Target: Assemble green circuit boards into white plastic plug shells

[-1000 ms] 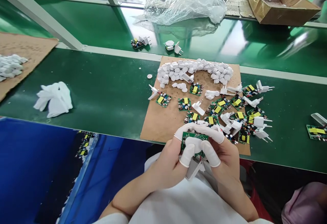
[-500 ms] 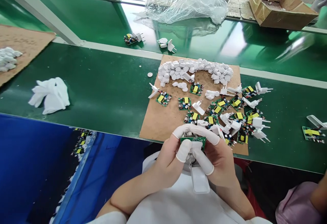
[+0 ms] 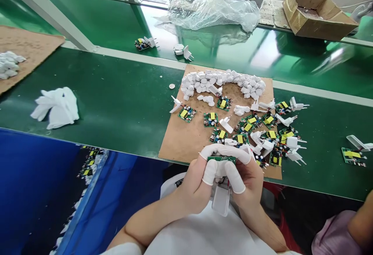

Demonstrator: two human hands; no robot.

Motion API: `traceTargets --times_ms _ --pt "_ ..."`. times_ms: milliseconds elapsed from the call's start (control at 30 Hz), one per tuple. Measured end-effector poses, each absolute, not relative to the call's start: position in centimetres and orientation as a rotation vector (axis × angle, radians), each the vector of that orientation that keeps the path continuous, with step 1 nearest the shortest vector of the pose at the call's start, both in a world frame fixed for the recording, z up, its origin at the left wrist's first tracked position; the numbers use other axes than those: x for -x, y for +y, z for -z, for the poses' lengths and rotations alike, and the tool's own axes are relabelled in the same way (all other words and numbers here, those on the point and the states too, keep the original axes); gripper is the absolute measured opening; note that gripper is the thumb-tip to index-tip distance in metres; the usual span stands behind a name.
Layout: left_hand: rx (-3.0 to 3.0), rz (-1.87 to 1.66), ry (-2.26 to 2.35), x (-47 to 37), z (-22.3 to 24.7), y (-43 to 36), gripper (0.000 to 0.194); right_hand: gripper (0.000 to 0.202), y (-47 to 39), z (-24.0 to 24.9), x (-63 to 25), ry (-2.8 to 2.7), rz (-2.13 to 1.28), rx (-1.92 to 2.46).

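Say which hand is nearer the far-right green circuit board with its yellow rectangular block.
Right. The right hand is left of that circuit board; the left hand is farther left.

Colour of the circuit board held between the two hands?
The circuit board is green where it shows past the fingertips; best seen in the head view.

A smooth dark-green bench [image 3: 116,103] carries a crumpled white bundle [image 3: 62,109]. Right of it lies a flat brown cardboard sheet [image 3: 182,142].
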State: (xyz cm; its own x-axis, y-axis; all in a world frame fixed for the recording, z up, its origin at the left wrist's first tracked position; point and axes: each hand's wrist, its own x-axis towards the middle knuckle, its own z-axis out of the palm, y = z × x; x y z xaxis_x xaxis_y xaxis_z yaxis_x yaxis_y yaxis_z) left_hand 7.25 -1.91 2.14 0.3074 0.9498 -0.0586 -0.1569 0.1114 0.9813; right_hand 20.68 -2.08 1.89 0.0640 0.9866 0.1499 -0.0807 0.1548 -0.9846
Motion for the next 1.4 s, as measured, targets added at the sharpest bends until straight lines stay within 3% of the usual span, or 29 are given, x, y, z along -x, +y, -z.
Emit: traceTargets --times_ms 467,800,1100,1400 --pt "-1.220 -1.090 1.065 -8.7 -1.4 -1.3 0.049 0.025 -2.5 -1.1 -21.3 -1.141 -1.170 0.986" --pt "-1.217 -0.937 1.045 -7.3 -2.5 -1.2 0.046 0.027 -1.9 -2.1 -21.4 -1.173 -1.192 1.116" --pt "-0.771 -0.903 0.915 -7.5 -2.3 -1.1 0.062 0.041 -2.4 -1.4 -22.4 -1.349 -1.257 1.121" --pt "-0.874 -0.837 0.766 -6.4 -3.2 -1.2 0.047 0.032 -2.2 -2.5 -22.4 -1.171 -1.410 0.964"
